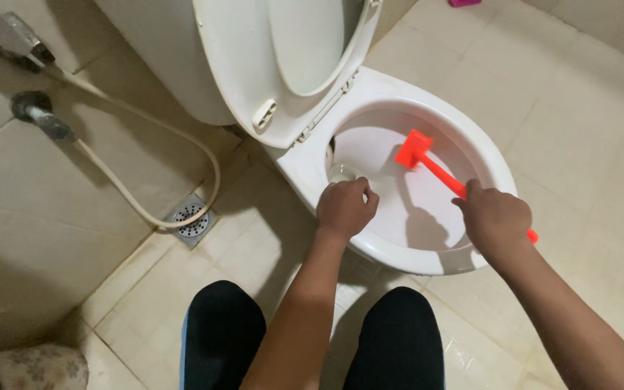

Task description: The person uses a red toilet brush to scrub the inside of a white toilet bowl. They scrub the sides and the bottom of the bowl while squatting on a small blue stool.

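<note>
i see my right hand (496, 219) closed around the handle of an orange-red toilet brush (427, 162), fingers wrapped fully round it, with the handle's end poking out behind the hand. ahead of those fingers the handle slants up and leftward into the white toilet bowl (489, 155), and the brush's blocky head hangs over the bowl's inner wall, well in front of the hand. my left hand (344, 207) is curled into a loose fist resting on the near rim of the bowl; i cannot tell whether its fingers hold anything. just beyond those fingers sits the drain opening (341, 172) at the bowl's bottom. the seat and lid (294, 50) stand raised against the tank, beyond both hands. far left of the left hand, a cream spray hose (182, 144) loops along the tiled floor to a metal floor drain (190, 216). my knees in dark trousers (222, 332) are below both hands.
</note>
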